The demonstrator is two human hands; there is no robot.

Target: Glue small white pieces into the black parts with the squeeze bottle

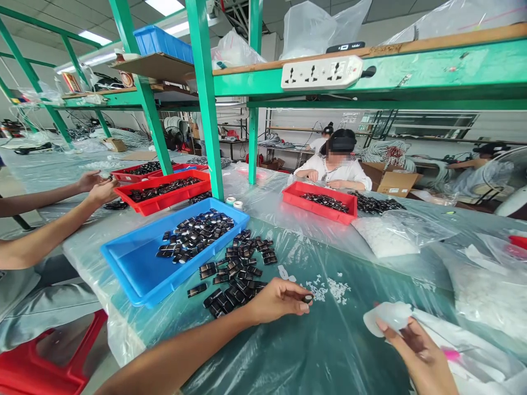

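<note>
My left hand (276, 300) pinches a small black plastic piece (307, 298) with a pale spot on its end, between thumb and fingertips. To the right, my right hand (420, 351) grips a translucent white, rounded plastic piece (387, 317), whose exact kind I cannot make out. A scatter of tiny white parts (338, 289) lies on the table just beyond my left hand. Beside that hand spreads a loose pile of black pieces (236, 274). Behind the pile, a blue tray (135, 258) holds many more black pieces (201, 233).
Red trays (140, 207) of black parts stand by a co-worker's hands (101, 186) at left. Another red tray (319, 208) sits ahead, before a seated person (335, 164). Bags of white parts (382, 236) lie at right. A green post (206, 109) rises ahead.
</note>
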